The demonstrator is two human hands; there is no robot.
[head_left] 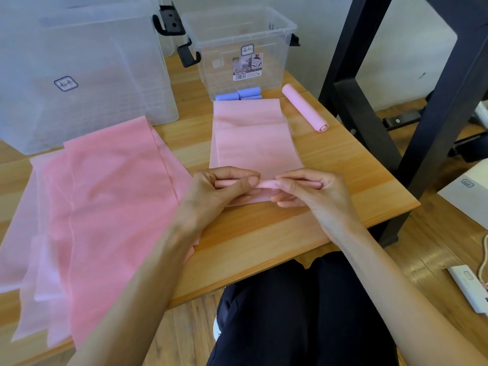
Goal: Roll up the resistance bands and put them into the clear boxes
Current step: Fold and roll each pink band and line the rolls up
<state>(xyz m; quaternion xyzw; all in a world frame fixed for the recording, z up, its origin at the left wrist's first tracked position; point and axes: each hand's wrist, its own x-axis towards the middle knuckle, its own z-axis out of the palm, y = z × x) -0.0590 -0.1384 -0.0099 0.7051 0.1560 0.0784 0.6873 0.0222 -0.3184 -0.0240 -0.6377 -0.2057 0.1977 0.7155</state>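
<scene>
A pale pink resistance band [250, 138] lies flat on the wooden table [343, 167], folded over at its far end. Its near end is curled into a thin roll. My left hand [221, 191] and my right hand [314, 191] both pinch that roll, side by side. A finished pink roll [303, 108] lies to the right of the band. A small clear box [237, 48] stands behind the band, with rolled blue bands [239, 95] seen at its base. A large clear box [79, 70] stands at the back left.
A pile of several flat pink bands [100, 207] covers the table's left half. A black metal frame [396, 101] rises just past the table's right edge. A white box [467, 194] and a white device [467, 289] sit on the floor at right.
</scene>
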